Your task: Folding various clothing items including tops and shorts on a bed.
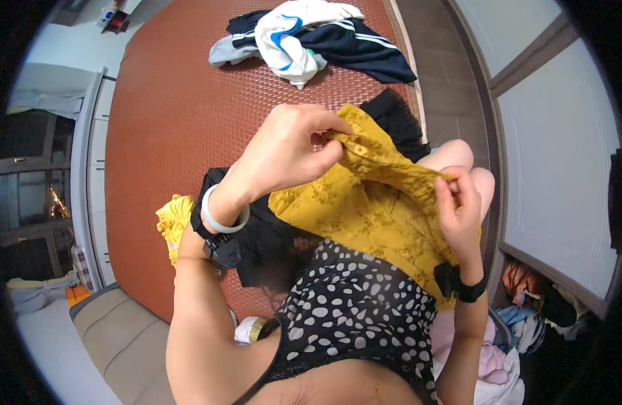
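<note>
A mustard-yellow garment with a darker floral print (336,207) is stretched between my two hands above my lap. My left hand (291,147) pinches one end of its gathered edge between thumb and fingers. The other end of that edge is pinched in my right hand (458,202), lower and to the right. The cloth hangs down towards my polka-dot top, with its lower right part passing behind my right wrist. Black cloth (270,248) lies beneath and beside my left forearm, and a sheer black ruffled piece (397,121) shows behind the yellow garment.
I sit on a bed with a reddish-brown woven mat (164,101). A white and blue garment (291,45) lies over dark striped clothing (361,50) at the far end. Bright yellow cloth (175,223) is at the left, pink clothing (493,359) at lower right, and a wardrobe (559,152) on the right.
</note>
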`<action>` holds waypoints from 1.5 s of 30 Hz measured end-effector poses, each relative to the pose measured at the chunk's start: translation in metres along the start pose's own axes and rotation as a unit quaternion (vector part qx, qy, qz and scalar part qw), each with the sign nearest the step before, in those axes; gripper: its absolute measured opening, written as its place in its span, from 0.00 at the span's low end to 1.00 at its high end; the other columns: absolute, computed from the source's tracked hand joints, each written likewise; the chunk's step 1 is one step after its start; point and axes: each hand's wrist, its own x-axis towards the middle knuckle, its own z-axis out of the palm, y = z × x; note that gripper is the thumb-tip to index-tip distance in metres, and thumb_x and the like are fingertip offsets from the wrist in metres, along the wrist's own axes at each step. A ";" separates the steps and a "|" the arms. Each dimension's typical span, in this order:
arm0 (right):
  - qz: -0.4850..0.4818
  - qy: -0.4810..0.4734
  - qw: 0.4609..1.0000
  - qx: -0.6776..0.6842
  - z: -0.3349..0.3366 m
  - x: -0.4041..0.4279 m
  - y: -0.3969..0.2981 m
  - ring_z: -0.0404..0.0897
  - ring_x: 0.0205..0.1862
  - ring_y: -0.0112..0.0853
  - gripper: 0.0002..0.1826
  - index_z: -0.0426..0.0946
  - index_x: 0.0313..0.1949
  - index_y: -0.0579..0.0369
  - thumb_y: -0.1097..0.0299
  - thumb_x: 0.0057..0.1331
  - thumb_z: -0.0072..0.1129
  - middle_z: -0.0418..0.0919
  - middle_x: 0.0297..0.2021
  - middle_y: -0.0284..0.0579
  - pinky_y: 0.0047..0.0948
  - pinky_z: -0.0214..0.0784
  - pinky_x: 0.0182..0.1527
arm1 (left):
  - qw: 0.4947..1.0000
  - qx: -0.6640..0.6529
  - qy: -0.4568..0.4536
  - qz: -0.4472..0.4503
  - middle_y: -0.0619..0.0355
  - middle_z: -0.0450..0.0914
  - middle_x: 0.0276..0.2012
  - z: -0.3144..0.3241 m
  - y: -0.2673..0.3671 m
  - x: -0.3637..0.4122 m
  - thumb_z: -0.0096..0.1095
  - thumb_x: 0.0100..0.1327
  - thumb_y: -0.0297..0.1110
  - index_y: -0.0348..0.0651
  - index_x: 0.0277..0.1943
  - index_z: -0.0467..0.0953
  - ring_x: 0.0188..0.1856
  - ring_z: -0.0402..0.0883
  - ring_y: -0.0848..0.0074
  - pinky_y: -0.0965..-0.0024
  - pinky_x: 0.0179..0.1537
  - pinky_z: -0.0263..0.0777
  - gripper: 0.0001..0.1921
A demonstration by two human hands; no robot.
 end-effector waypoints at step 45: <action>-0.127 -0.230 0.946 -0.189 0.061 0.034 0.040 0.73 0.54 0.49 0.38 0.66 0.61 0.59 0.62 0.51 0.69 0.76 0.48 0.57 0.45 0.61 0.61 | 0.951 -0.208 -0.210 0.093 0.48 0.77 0.39 0.065 -0.056 -0.031 0.68 0.58 0.32 0.36 0.44 0.74 0.46 0.77 0.54 0.60 0.49 0.72 0.14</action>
